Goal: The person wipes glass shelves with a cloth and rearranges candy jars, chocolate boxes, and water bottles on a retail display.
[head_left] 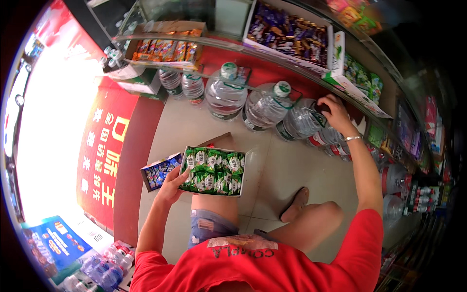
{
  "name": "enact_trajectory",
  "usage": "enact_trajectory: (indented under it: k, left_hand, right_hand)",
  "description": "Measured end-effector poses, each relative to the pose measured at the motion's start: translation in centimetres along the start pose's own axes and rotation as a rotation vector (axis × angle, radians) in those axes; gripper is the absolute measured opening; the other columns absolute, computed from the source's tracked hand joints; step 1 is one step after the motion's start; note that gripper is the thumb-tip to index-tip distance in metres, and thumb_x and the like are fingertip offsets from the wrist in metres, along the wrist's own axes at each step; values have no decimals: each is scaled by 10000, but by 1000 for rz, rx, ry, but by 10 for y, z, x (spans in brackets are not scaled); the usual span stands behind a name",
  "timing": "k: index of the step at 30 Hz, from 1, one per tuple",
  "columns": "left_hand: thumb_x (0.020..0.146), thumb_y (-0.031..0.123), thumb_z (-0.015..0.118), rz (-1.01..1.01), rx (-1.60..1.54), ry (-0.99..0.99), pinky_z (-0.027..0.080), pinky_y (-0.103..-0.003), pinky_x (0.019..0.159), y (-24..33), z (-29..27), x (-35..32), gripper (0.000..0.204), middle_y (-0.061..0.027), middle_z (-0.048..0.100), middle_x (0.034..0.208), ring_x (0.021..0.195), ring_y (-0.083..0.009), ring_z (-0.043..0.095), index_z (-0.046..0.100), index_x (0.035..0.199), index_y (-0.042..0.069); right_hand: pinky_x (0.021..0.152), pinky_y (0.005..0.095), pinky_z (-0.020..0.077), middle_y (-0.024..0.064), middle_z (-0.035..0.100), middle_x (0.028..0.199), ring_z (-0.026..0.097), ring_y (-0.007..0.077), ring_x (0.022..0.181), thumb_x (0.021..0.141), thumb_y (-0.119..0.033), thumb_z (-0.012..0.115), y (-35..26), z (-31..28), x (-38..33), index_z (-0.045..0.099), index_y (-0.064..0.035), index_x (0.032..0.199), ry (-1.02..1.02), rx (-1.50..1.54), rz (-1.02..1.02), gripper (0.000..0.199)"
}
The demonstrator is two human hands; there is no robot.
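Note:
My left hand (pixel 174 185) grips the left side of an open cardboard box (pixel 242 171) above my thigh. Rows of small green-wrapped sweets (pixel 212 170) fill this box. Just behind that hand, a smaller box of blue-wrapped sweets (pixel 163 171) is partly covered by the green one. My right hand (pixel 336 117) reaches forward under the shelf edge, with its fingers curled round the top of a large clear water bottle (pixel 302 119). The bottle's cap is hidden by the fingers. It stands on the floor and looks tilted to the right.
More large water bottles (pixel 226 95) line the floor beneath the glass shelf (pixel 224 45). Above them sit a box of orange packets (pixel 168 50), a box of purple-wrapped bars (pixel 292 36) and green packets (pixel 362 78). A red step mat (pixel 104 155) lies left; bottled drinks (pixel 104 267) stand lower left.

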State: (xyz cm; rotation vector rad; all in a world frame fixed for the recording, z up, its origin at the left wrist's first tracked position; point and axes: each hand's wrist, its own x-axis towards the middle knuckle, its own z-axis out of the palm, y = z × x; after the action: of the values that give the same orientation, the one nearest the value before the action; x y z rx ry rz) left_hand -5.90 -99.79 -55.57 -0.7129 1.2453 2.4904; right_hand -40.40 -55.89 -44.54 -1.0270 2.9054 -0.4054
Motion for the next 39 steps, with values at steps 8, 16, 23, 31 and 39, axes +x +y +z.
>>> enact_trajectory:
  k: [8, 16, 23, 31, 39]
  left_hand:
    - [950, 296, 577, 132, -19, -14, 586, -455, 675, 39, 40, 11, 458, -123, 628, 1099, 904, -245, 657, 490, 1276, -13]
    - [982, 297, 503, 299, 137, -151, 610, -479, 659, 122, 127, 77, 441, -162, 603, 1190, 962, -326, 661, 447, 1318, 17]
    - [973, 319, 534, 311, 215, -181, 599, -472, 709, 142, 201, 157, 430, -135, 606, 1191, 1017, -305, 638, 498, 1288, 30]
    - [966, 191, 528, 362, 312, -206, 587, -507, 720, 141, 251, 224, 354, -175, 581, 1186, 1013, -343, 625, 479, 1271, 18]
    - [955, 251, 542, 516, 661, -21, 539, -416, 690, 135, 233, 280, 398, -114, 562, 1207, 969, -255, 610, 478, 1302, 68]
  right_hand:
    - [982, 454, 403, 62, 525, 1161, 465, 372, 1132, 750, 8, 670, 74, -13, -84, 569, -161, 1063, 185, -33, 304, 369]
    - [966, 474, 430, 151, 481, 1220, 454, 399, 1148, 793, -20, 635, 108, -4, -102, 563, -150, 1114, 373, -168, 370, 354]
    - [938, 472, 455, 180, 500, 1237, 489, 400, 1117, 794, -70, 657, 129, 3, -110, 563, -106, 1170, 523, -236, 494, 388]
    - [876, 482, 479, 126, 543, 1148, 520, 346, 1088, 779, -213, 679, 132, 8, -114, 564, -124, 1149, 577, -238, 517, 398]
    - [821, 495, 463, 95, 553, 1124, 510, 310, 1123, 757, -245, 700, 125, 2, -121, 580, -135, 1147, 569, -171, 527, 422]
